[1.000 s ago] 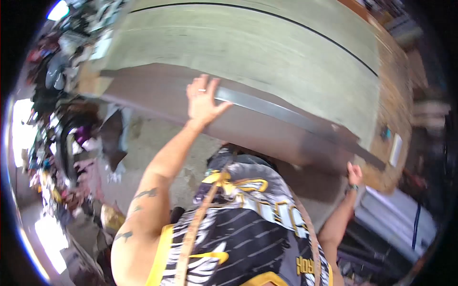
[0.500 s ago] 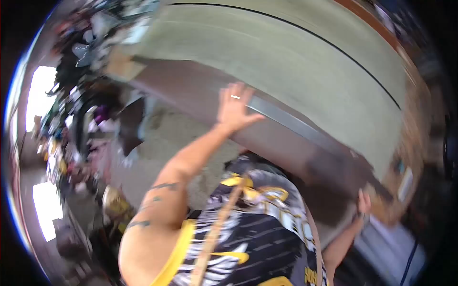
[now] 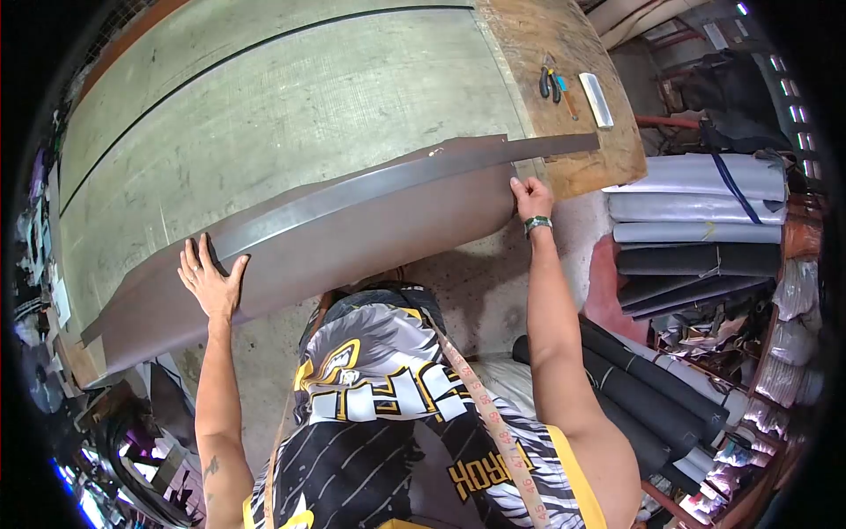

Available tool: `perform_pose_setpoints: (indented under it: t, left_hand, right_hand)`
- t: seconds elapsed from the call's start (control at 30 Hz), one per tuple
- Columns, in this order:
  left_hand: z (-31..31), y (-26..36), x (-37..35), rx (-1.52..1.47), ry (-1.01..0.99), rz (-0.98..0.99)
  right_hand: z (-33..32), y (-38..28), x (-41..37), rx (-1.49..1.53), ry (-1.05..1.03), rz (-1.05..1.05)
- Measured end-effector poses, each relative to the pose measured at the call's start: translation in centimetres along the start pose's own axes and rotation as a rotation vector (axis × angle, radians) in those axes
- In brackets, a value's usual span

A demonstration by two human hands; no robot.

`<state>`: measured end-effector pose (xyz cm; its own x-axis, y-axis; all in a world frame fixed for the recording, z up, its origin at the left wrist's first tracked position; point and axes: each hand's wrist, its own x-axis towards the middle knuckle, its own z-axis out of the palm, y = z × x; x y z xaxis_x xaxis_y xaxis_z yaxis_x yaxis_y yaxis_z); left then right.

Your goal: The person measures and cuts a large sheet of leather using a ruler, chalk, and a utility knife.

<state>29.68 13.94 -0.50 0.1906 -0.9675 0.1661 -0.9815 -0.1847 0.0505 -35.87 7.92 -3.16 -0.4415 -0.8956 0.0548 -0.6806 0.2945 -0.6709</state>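
Observation:
A brown sheet (image 3: 352,242), leather-like, lies along the table's near edge and hangs over it towards me. On top of it rests a long grey metal straightedge (image 3: 352,196), whose right end reaches past the sheet. My left hand (image 3: 213,280) is spread flat on the left part of the sheet, fingertips across the straightedge; a ring shows on one finger. At the sheet's right edge, my right hand (image 3: 531,199) pinches the border with curled fingers, just below the straightedge. A dark watch is on the right wrist.
The table's greenish cutting surface (image 3: 370,97) has a dark slot across it. Pliers (image 3: 551,81), a thin tool with a blue part (image 3: 567,95) and a whitish block (image 3: 596,100) lie on the wooden end. Silver rolls (image 3: 696,207) and black rolls (image 3: 652,388) are stacked at right.
The view has swung to the right and steadied, bringing the table's right end and the rolls into sight. My left hand stays spread on the sheet; my right hand is at its right edge.

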Motion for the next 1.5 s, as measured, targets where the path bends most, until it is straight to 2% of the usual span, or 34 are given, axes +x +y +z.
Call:
perform_pose_setpoints:
  t: [0.17,0.2,0.37,0.4,0.5,0.67,0.87,0.97,1.07,1.13,1.3,1.33,1.4,1.43,1.47,1.5]
  left_hand:
    - [-0.6,0.2,0.5,-0.009,-0.015,0.026]
    - [-1.1,0.0,0.4,-0.007,-0.023,0.024]
    - [-0.7,0.1,0.1,-0.036,0.019,0.007]
    - [-0.7,0.2,0.1,-0.050,0.024,0.013]
    - [-1.3,0.0,0.1,-0.036,0.013,0.014]
    - [-1.0,0.3,0.3,-0.042,-0.040,0.005]
    - [-0.6,-0.1,0.0,-0.086,0.032,0.091]
    - [-0.5,0.1,0.5,-0.115,0.049,0.143]
    - [-0.7,-0.1,0.1,-0.140,0.048,0.147]
    - [-1.1,0.6,0.6,-0.149,0.041,0.138]
    - [-1.2,1.7,1.1,-0.206,0.021,0.134]
    - [-2.5,1.3,1.1,-0.192,0.008,0.116]
    - [-5.1,2.5,1.1,-0.162,-0.048,0.090]
    - [-7.0,3.4,1.6,-0.245,-0.162,-0.018]
    - [-6.2,2.5,1.0,-0.237,-0.063,0.032]
    - [-5.2,2.1,0.7,-0.186,0.011,0.072]
  right_hand:
    - [-1.1,0.2,0.7,-0.082,-0.121,0.001]
    - [-0.6,1.7,1.3,-0.082,-0.118,-0.049]
    - [-1.7,0.7,1.2,0.127,-0.251,-0.004]
    - [-1.2,3.2,2.2,0.100,-0.280,-0.002]
    - [-1.3,3.4,2.4,0.108,-0.327,0.017]
    - [-2.1,1.5,1.8,0.077,-0.291,-0.025]
    - [-1.1,0.3,0.3,0.179,-0.170,0.068]
    - [-0.7,0.2,-0.4,0.126,-0.056,0.006]
    - [-0.6,-0.9,-0.8,0.099,-0.032,0.047]
    - [0.4,1.8,-0.5,0.082,-0.018,0.018]
    - [-1.1,-0.6,-0.8,-0.033,-0.054,0.111]
    - [-1.5,-1.3,-0.9,-0.079,-0.042,0.060]
    - [-2.1,-4.0,-1.4,-0.123,-0.119,0.319]
    - [-1.7,-5.7,-2.2,-0.118,-0.068,0.186]
    - [-1.7,-6.7,-1.7,-0.032,-0.186,0.144]
    - [0.4,-0.2,-0.1,-0.103,0.096,-0.285]
